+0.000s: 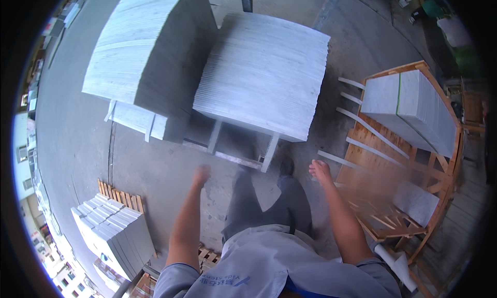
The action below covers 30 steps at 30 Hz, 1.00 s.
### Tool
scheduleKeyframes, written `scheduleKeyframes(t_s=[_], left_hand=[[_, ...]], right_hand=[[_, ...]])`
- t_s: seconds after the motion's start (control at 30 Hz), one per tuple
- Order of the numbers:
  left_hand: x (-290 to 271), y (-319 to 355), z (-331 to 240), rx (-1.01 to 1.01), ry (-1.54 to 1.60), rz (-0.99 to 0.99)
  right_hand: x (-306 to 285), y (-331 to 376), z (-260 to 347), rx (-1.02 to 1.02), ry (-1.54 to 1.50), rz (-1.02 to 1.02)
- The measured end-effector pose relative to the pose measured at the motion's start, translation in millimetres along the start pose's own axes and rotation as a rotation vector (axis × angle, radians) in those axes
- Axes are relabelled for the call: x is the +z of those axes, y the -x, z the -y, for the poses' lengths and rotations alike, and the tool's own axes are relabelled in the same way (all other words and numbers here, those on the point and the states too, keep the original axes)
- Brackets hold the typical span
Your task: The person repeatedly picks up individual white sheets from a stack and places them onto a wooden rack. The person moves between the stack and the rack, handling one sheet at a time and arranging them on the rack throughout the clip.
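My left hand (202,175) hangs in front of me over the concrete floor, its fingers smeared by motion. To the right, my right hand (320,170) is loosely curled, with nothing visible in it. Close by it is the end of a pale strip (336,160) that reaches toward a wooden crate. Ahead of me stands a tall stack of grey-white stone slabs (264,73), resting on a low support (238,160) with upright pale bars. Both hands are apart from the stack.
Another slab stack (137,44) stands at the far left. Lower left, pale slabs (116,233) lean by a wooden pallet (120,195). At right, an open wooden crate (449,181) holds a strapped slab bundle (409,109). Several pale strips (370,124) stick out from it.
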<state>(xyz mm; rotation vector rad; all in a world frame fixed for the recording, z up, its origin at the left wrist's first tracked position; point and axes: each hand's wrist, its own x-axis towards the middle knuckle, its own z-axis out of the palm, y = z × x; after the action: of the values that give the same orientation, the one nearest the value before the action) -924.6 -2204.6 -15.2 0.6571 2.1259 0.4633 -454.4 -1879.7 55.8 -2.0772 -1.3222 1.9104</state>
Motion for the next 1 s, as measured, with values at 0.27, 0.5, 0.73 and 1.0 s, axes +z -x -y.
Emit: scheduleKeyframes(t_s=[0.27, 0.5, 0.73, 1.0], left_hand=[[-89, -225, -55, -0.155, 0.199, -0.258], [-86, -291, -85, -0.305, 0.661, -0.265], [-73, -296, -66, -0.187, 0.482, -0.27], [-75, -286, -60, -0.125, -0.017, -0.349]], right_hand=[[65, -107, 0, 0.106, -0.205, -0.271], [103, -163, 20, 0.094, -0.43, -0.348], [108, -171, -9, -0.033, -0.056, -0.471], [117, -169, -25, 0.045, 0.068, -0.679]])
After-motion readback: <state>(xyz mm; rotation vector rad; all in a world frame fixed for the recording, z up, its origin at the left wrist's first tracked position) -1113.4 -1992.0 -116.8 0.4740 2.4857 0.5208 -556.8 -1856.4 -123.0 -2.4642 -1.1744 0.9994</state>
